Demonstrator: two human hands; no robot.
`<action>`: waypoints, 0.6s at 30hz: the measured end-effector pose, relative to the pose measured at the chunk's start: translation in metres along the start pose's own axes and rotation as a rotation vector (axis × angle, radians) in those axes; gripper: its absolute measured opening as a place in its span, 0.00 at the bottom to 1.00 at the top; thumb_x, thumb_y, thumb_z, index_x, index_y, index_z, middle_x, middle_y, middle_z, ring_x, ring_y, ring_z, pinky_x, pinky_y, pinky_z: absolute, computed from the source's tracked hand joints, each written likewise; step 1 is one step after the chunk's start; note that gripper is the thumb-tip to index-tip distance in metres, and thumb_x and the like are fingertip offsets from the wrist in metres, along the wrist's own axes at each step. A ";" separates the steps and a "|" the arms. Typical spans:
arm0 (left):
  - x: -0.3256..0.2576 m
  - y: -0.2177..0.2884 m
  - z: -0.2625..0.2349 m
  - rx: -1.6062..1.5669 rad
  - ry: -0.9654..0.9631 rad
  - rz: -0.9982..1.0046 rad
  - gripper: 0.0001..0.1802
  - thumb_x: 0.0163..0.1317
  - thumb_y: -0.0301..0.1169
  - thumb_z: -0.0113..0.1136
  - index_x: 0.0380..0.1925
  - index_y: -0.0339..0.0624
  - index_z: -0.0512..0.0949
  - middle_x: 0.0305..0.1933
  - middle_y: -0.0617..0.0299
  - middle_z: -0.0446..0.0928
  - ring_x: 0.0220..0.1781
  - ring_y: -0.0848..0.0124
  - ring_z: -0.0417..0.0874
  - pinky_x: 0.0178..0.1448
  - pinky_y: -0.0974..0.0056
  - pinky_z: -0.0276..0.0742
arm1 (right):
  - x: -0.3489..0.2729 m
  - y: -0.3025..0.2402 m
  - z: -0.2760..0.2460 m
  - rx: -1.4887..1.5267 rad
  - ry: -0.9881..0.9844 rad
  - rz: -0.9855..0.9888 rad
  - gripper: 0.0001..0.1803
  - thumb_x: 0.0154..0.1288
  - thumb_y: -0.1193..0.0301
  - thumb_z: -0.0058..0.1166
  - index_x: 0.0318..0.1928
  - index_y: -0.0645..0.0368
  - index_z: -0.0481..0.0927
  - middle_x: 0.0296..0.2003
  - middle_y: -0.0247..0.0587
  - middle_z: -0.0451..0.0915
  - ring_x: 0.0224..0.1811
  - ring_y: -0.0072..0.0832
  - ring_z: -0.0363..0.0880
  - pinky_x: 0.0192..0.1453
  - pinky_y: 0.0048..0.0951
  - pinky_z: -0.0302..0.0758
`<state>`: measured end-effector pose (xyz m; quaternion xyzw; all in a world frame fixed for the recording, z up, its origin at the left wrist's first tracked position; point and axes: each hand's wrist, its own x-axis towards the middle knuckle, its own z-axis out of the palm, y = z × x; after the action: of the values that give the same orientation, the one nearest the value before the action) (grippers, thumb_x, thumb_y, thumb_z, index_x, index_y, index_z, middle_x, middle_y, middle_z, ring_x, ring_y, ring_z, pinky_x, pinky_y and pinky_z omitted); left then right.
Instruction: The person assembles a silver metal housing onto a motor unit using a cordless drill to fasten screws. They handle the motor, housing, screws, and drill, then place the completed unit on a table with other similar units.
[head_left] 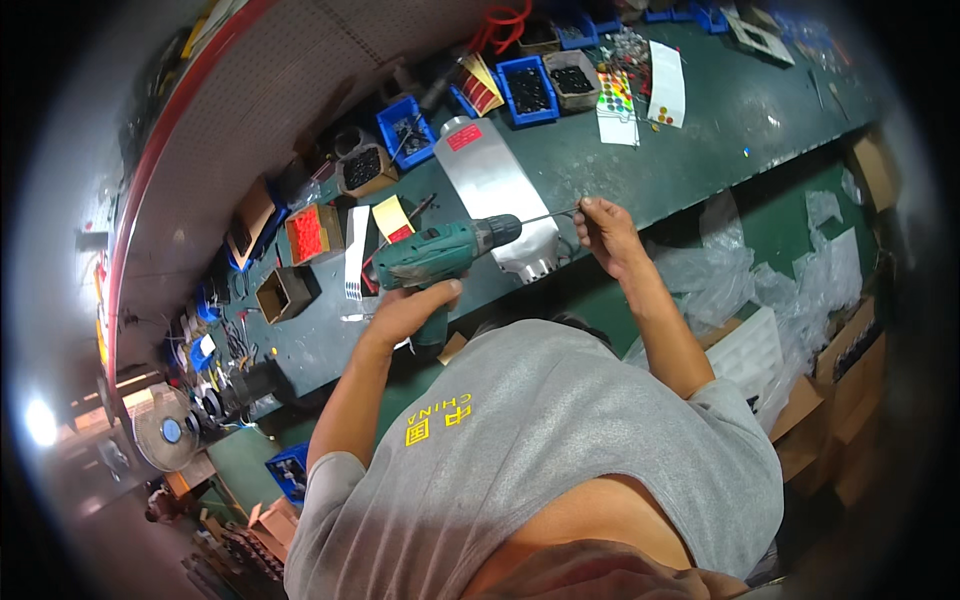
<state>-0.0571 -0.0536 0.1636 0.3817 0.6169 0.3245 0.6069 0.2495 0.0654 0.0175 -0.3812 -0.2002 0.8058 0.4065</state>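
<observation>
My left hand (410,310) grips the handle of a green cordless drill (445,250), held level above the front edge of the dark green workbench (720,110). A long thin bit (548,216) sticks out of the chuck toward the right. My right hand (605,235) pinches the far end of that bit between its fingertips. Just behind the drill a shiny curved metal sheet (488,175) with a red label lies on the bench.
Blue bins (528,90) and small cardboard boxes (365,170) of dark parts line the back of the bench. A sheet of coloured dot stickers (615,95) lies beside white paper. Clear plastic bags (790,280) and cartons (850,400) pile up below right. A small fan (165,430) stands far left.
</observation>
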 end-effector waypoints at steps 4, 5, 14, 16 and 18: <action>-0.013 -0.023 -0.048 -0.137 0.011 -0.011 0.19 0.58 0.31 0.67 0.47 0.32 0.79 0.31 0.60 0.80 0.33 0.71 0.80 0.42 0.64 0.77 | 0.008 -0.001 0.043 -0.099 -0.081 0.054 0.09 0.72 0.67 0.59 0.44 0.60 0.80 0.32 0.33 0.82 0.28 0.18 0.77 0.29 0.19 0.74; -0.017 -0.027 -0.057 -0.172 0.008 -0.019 0.19 0.58 0.31 0.66 0.47 0.32 0.79 0.31 0.60 0.80 0.32 0.71 0.80 0.42 0.64 0.77 | 0.011 0.002 0.056 -0.091 -0.091 0.056 0.10 0.72 0.67 0.59 0.45 0.60 0.81 0.33 0.33 0.82 0.29 0.18 0.77 0.29 0.19 0.74; -0.014 -0.077 -0.114 -0.470 0.187 0.137 0.13 0.60 0.28 0.60 0.44 0.34 0.78 0.29 0.60 0.77 0.29 0.70 0.79 0.38 0.63 0.78 | 0.039 0.029 0.122 -0.204 0.128 -0.058 0.15 0.72 0.63 0.59 0.51 0.61 0.79 0.32 0.36 0.80 0.28 0.19 0.75 0.28 0.20 0.72; -0.001 -0.088 -0.131 -0.460 0.259 0.168 0.11 0.61 0.27 0.60 0.43 0.35 0.78 0.28 0.60 0.77 0.28 0.71 0.78 0.38 0.63 0.78 | 0.042 0.040 0.087 -0.306 0.279 -0.176 0.15 0.71 0.63 0.59 0.49 0.62 0.79 0.31 0.34 0.78 0.27 0.18 0.74 0.27 0.21 0.71; 0.014 -0.089 -0.146 -0.440 0.299 0.167 0.10 0.61 0.27 0.59 0.42 0.36 0.78 0.28 0.61 0.77 0.28 0.72 0.78 0.37 0.64 0.77 | 0.029 0.049 0.056 -0.431 0.369 -0.218 0.16 0.69 0.64 0.61 0.50 0.63 0.78 0.31 0.33 0.77 0.27 0.17 0.73 0.27 0.21 0.71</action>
<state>-0.2086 -0.0770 0.0871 0.2380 0.5809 0.5524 0.5485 0.1701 0.0594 0.0081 -0.5750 -0.3291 0.6134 0.4300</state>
